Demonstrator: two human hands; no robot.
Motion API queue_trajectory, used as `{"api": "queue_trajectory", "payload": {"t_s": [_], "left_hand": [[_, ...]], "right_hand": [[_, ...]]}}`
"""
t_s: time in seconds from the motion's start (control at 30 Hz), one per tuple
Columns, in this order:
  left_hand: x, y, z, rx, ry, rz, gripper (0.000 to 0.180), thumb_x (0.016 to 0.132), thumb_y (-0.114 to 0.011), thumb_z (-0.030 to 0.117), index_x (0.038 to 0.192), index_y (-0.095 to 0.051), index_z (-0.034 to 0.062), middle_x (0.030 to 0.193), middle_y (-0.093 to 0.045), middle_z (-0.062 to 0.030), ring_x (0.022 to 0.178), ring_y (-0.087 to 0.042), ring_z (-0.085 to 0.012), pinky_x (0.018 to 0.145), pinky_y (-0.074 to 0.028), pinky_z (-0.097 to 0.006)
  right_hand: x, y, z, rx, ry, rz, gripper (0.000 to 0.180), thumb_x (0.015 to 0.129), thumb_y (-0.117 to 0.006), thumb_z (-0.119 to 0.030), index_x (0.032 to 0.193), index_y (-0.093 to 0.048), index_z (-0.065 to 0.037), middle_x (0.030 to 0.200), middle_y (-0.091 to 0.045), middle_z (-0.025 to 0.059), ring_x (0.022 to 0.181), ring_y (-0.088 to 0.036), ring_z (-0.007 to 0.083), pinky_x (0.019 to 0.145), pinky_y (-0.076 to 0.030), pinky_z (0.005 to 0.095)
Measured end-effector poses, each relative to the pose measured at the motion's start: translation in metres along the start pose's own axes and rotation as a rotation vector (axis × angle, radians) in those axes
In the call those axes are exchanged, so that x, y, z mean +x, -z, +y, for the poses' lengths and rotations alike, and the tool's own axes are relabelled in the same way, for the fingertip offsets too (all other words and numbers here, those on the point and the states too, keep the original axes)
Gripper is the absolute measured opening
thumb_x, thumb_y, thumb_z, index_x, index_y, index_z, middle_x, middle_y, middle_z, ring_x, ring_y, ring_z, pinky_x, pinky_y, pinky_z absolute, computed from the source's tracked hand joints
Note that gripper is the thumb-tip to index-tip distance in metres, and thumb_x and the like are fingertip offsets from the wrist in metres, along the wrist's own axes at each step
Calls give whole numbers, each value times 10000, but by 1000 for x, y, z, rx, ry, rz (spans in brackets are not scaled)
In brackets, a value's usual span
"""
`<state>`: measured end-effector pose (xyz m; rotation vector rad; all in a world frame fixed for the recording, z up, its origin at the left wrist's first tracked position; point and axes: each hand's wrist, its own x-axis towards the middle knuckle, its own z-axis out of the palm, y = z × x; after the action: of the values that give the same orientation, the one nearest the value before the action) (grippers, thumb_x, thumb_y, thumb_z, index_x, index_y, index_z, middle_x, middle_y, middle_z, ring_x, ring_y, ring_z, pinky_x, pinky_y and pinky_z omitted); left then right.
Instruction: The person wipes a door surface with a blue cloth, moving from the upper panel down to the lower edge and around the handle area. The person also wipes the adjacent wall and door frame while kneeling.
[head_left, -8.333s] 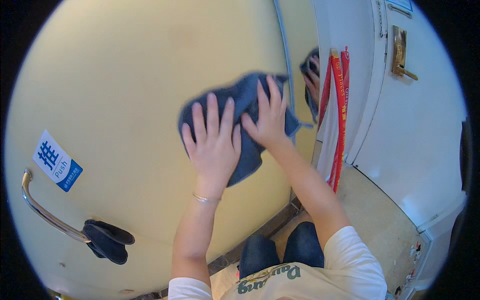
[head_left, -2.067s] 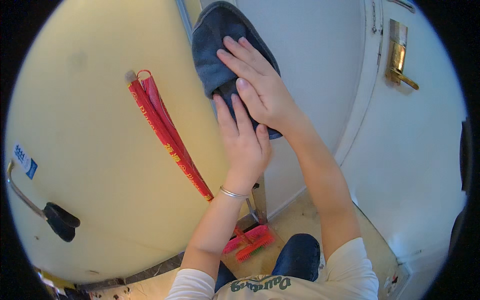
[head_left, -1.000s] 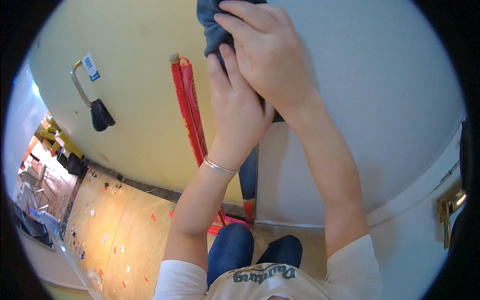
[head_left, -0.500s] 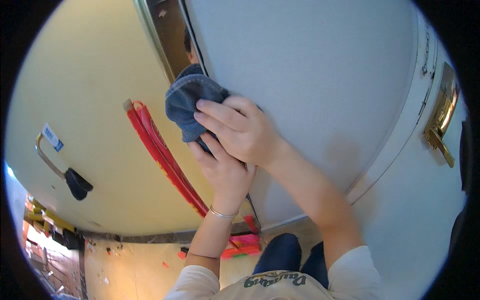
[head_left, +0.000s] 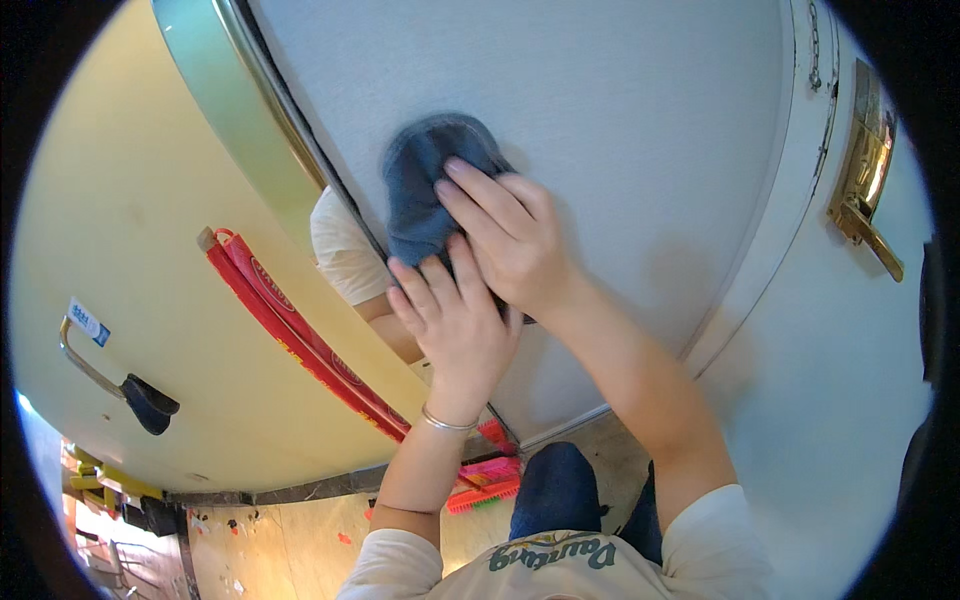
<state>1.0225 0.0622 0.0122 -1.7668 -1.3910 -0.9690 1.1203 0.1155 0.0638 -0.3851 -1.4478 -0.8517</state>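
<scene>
A dark blue-grey cloth (head_left: 425, 190) with a stitched edge lies bunched against a pale grey-blue panel (head_left: 640, 150), close to the panel's dark left edge. My right hand (head_left: 520, 240) presses on the cloth's right side with fingers stretched forward; its thumb is hidden. Below and left of it, my left hand (head_left: 455, 325) has its fingertips on the cloth's lower part, fingers slightly apart. The hands nearly touch, and folds of cloth show between them. A thin silver bracelet (head_left: 448, 422) circles my left wrist.
Left of the panel runs a reflective strip (head_left: 340, 240) mirroring a white sleeve. Long red wrapped sticks (head_left: 300, 340) lean across a cream surface (head_left: 130, 220) bearing a curved metal handle (head_left: 95, 365). A red broom (head_left: 485, 485) rests low. A brass door handle (head_left: 865, 220) sits right.
The cloth and both hands now sit further right, over the panel, rather than across its left edge. The view has shifted, and the cloth looks flatter. A sleeve's reflection now shows in the strip.
</scene>
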Motion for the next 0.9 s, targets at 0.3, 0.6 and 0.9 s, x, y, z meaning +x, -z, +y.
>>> {"api": "queue_trajectory", "payload": {"t_s": [0.3, 0.6, 0.9], "left_hand": [[87, 11, 36, 19, -29, 299, 831, 695, -654, 427, 1342, -348, 4, 1283, -322, -295, 1291, -152, -543, 1049, -126, -608], [-5, -59, 80, -56, -191, 116, 697, 736, -640, 443, 1307, -464, 84, 1287, -396, -242, 1305, -244, -472, 1051, -187, -571], [32, 2, 29, 74, 125, 277, 617, 783, -611, 274, 1295, -408, -4, 1314, -407, -215, 1280, -305, -408, 1073, -159, -541]], "right_hand": [[64, 7, 55, -207, -57, -2, 367, 729, -602, -223, 1094, -638, -225, 1279, -527, -27, 1139, -437, 221, 812, -355, 362], [-39, 83, 89, -307, -190, -349, 502, 747, -575, -196, 1248, -555, -171, 1361, -469, 64, 1218, -443, 294, 881, -341, 404], [33, 21, 35, -51, -144, -254, 508, 729, -617, -319, 1228, -561, -245, 1392, -422, 55, 1286, -333, 339, 973, -283, 475]]}}
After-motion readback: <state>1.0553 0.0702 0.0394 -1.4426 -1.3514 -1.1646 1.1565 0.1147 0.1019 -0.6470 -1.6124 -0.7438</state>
